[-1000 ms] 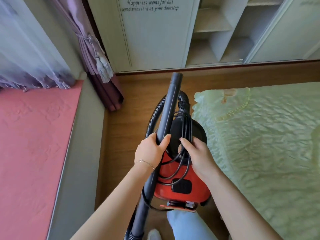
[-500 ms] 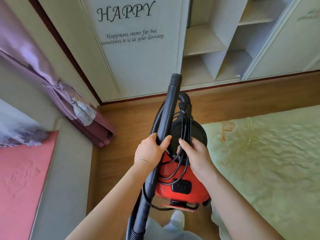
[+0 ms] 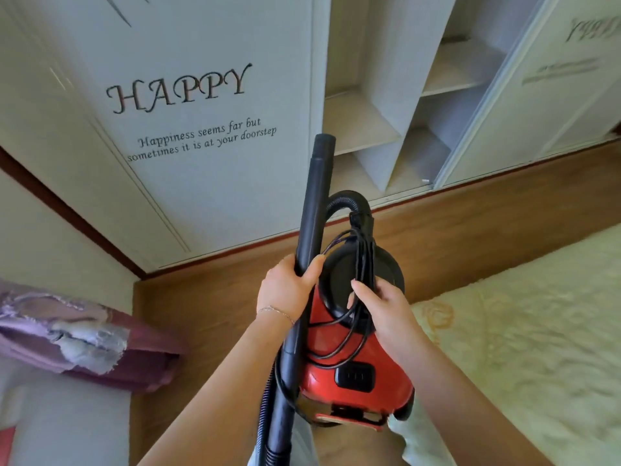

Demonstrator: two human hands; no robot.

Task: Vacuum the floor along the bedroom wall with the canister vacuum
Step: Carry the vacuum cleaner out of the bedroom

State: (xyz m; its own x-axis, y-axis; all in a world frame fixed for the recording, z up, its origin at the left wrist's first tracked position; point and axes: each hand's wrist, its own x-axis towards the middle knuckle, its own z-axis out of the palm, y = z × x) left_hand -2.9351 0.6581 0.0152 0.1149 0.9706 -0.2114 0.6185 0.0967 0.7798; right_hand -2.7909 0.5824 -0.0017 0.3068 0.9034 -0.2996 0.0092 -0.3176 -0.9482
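White panelled wardrobe door [image 3: 188,136]: large dark script "HAPPY"; beneath, two smaller lines, "Happiness seems far but / sometimes it is at your doorstep". Right-hand white wardrobe door [image 3: 571,79]: dark lettering, blurred, unreadable.

Counted: one vacuum cleaner [image 3: 353,371], one wand [image 3: 311,230], one hose [image 3: 349,201], one cord bundle [image 3: 361,264], two hands, one bracelet [image 3: 275,311], one bed [image 3: 521,331], one curtain [image 3: 77,334].

Home bedroom: bed [image 3: 524,331], wardrobe [image 3: 208,163], curtain [image 3: 84,341], wood floor [image 3: 208,314].
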